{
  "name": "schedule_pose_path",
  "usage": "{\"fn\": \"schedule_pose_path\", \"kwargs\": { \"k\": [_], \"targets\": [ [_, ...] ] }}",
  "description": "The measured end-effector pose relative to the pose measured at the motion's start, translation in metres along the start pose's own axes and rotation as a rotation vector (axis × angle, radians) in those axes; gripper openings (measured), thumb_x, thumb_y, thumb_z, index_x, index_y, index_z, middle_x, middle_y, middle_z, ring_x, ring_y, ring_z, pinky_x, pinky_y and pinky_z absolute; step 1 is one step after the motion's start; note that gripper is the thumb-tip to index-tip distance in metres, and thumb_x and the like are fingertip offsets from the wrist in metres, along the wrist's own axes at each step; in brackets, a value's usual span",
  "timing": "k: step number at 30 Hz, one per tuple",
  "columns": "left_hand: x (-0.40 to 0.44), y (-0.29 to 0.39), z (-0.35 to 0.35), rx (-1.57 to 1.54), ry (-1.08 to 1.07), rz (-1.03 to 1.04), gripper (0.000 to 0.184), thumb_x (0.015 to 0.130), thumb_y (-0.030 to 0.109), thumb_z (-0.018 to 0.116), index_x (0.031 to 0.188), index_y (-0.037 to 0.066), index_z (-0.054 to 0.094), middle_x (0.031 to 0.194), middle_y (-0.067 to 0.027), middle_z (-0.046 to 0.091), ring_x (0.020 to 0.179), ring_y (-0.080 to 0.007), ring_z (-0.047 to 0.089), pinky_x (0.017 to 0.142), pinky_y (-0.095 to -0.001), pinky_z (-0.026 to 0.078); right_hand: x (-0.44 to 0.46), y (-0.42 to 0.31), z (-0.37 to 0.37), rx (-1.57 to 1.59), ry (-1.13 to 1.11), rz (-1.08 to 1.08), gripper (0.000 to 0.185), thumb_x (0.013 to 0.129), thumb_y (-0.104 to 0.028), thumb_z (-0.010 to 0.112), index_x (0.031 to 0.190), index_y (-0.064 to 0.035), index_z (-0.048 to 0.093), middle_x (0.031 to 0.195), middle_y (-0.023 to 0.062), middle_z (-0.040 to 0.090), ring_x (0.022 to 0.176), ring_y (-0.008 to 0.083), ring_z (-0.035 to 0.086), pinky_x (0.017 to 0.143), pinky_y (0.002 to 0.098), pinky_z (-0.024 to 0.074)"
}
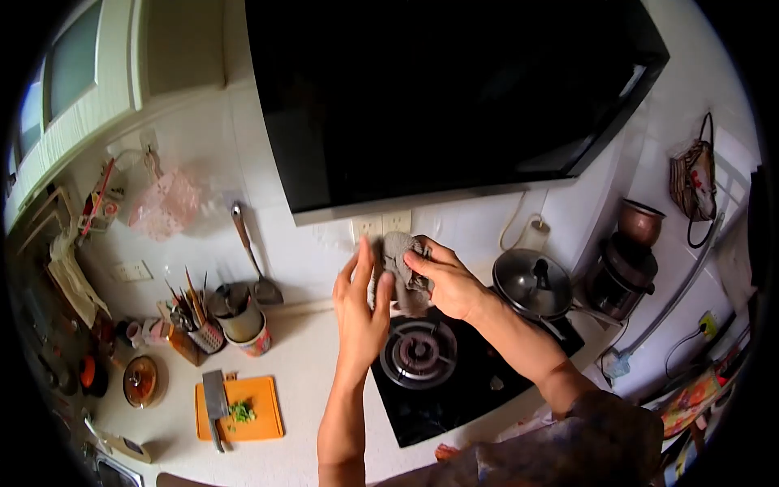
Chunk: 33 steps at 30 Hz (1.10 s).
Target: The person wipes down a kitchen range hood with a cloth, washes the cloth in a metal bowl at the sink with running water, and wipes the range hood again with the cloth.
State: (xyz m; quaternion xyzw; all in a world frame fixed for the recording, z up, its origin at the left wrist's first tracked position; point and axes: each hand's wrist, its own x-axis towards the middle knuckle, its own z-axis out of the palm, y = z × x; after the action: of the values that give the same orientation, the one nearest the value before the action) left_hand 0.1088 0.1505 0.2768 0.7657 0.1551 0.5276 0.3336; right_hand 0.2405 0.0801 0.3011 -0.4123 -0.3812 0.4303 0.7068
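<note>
A crumpled grey-brown cloth (399,258) is bunched up in front of me, above the back of the gas stove. My right hand (448,280) grips it from the right, with the thumb pressed on its front. Close against the cloth's left side is my left hand (361,296), fingers pointing up and held apart from the thumb. Whether the left palm touches the cloth is hard to see. Below the hands lies the black gas stove (454,406) with a round burner (419,351).
A lidded pan (531,284) sits on the stove's right side. An orange cutting board (264,398) holds a cleaver (215,398) and chopped greens (242,411). Utensil holders (239,316) stand by the wall, beneath a hanging spatula (264,284). A black range hood (454,97) juts out overhead.
</note>
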Motion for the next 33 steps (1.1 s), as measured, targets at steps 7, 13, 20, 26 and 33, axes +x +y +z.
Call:
{"fn": "schedule_pose_path", "kwargs": {
  "k": [7,13,20,26,33],
  "targets": [
    [-0.038,-0.017,-0.024,-0.170,0.279,-0.207,0.038,0.089,0.018,0.052,0.124,0.004,0.048,0.103,-0.0168,0.062,0.101,-0.0215,0.055,0.086,-0.0328,0.042,0.036,-0.162,0.075,-1.499,0.180,-1.589,0.031,0.074,0.004,0.059,0.104,0.0017,0.055,0.107,0.0146,0.055,0.092,0.0279,0.055,0.080,0.0326,0.0468],
    [-0.060,-0.043,-0.025,-0.230,0.364,-0.258,0.033,0.089,0.018,0.052,0.116,0.000,0.053,0.098,-0.0151,0.063,0.095,-0.0191,0.058,0.081,-0.0298,0.044,0.079,-0.235,0.106,-2.393,0.485,-1.611,0.015,0.078,-0.004,0.050,0.089,0.0026,0.057,0.105,0.0204,0.055,0.103,0.0253,0.053,0.082,0.0415,0.0415],
    [-0.095,-0.070,-0.029,-0.171,0.394,-0.379,0.036,0.090,0.024,0.052,0.114,-0.002,0.054,0.095,-0.0146,0.065,0.093,-0.0177,0.058,0.080,-0.0289,0.043,0.141,-0.069,0.008,-2.711,0.334,-1.617,0.018,0.072,-0.015,0.055,0.085,-0.0064,0.062,0.084,0.0064,0.050,0.085,0.0219,0.046,0.069,0.0336,0.0384],
    [-0.116,-0.075,-0.035,-0.201,0.388,-0.494,0.044,0.089,0.032,0.053,0.113,-0.005,0.053,0.092,-0.0157,0.064,0.094,-0.0193,0.057,0.088,-0.0342,0.039,0.152,-0.033,-0.004,-2.371,-0.001,-1.192,0.019,0.074,-0.005,0.057,0.092,0.0018,0.059,0.093,0.0104,0.054,0.083,0.0217,0.051,0.069,0.0330,0.0451],
    [-0.125,-0.081,-0.046,-0.188,0.443,-0.472,0.037,0.090,0.026,0.052,0.112,-0.004,0.054,0.092,-0.0149,0.065,0.093,-0.0191,0.058,0.088,-0.0331,0.040,0.138,-0.128,0.090,-1.073,0.503,-1.418,0.026,0.083,0.003,0.045,0.107,0.0050,0.054,0.106,0.0186,0.054,0.095,0.0320,0.055,0.083,0.0342,0.0442]
  ]
}}
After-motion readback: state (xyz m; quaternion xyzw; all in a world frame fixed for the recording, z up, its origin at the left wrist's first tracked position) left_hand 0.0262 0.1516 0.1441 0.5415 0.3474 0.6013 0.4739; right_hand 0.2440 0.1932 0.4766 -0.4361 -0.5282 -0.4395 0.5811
